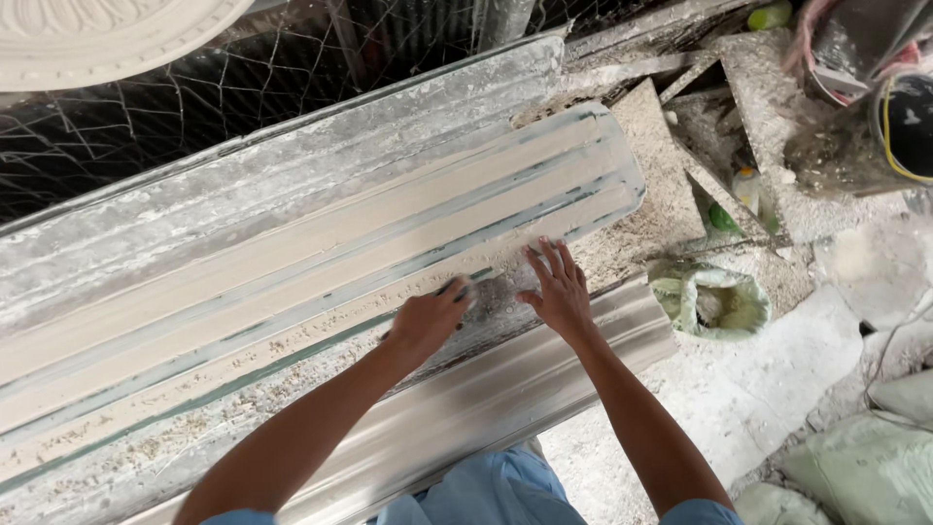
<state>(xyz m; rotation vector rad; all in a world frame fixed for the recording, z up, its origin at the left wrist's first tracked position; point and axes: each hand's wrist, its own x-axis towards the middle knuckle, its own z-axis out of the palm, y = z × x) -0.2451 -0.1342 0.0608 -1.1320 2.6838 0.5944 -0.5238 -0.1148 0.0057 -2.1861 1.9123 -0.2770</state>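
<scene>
A long moulding form [321, 243] filled with pale wet plaster runs across a crusted workbench [243, 175], with grey-green ridges showing along its length. My left hand [428, 319] is closed around a small dark tool at the near edge of the form. Just right of it, my right hand [559, 287] lies flat with fingers spread on the plaster near the form's right end. A finished white cornice length [505, 389] lies along the bench's near side below both hands.
A green sack [714, 303] with white powder sits on the dusty floor at right. Wire mesh [194, 107] hangs behind the bench. A white ceiling rose [87, 34] is at top left. Buckets and debris crowd the top right; more sacks [865, 467] lie bottom right.
</scene>
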